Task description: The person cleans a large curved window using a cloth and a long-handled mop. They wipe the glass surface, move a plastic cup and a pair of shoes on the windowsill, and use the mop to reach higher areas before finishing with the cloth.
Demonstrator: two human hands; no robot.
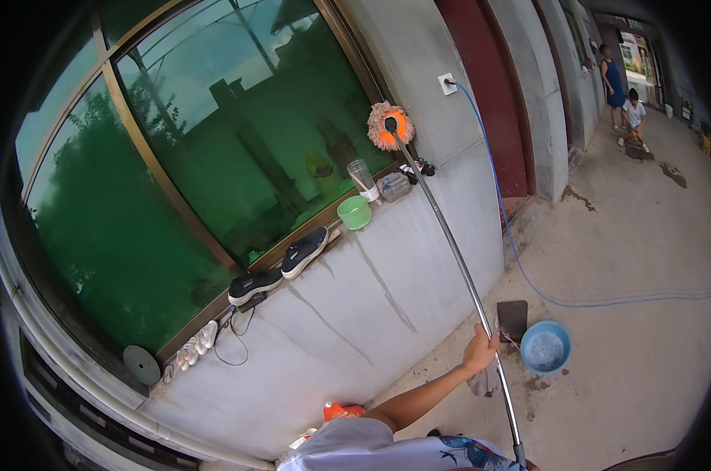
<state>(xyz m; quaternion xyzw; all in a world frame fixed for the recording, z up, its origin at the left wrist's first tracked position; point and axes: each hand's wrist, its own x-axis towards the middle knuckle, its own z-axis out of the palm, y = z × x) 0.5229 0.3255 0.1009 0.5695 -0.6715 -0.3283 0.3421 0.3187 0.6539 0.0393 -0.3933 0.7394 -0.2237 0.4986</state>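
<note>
My left hand [480, 350] grips the metal pole [458, 259] of a long-handled mop around its lower half. The mop's fluffy pinkish head [381, 139], with an orange centre plate, is raised to the lower right corner of a green-tinted window [243, 135]. A greyish cloth [482, 382] hangs just below my left hand; whether the hand holds it I cannot tell. At the bottom edge a sliver of my right hand [532, 465] shows at the pole's dark lower end, the rest cut off.
The sill bears black shoes [305, 252], a green tub [355, 213] and a glass jar [362, 181]. A blue basin [546, 347] of sudsy water stands on the floor. A blue cable [496, 176] runs from a wall socket [448, 84]. Two people [613, 82] are farther along the passage.
</note>
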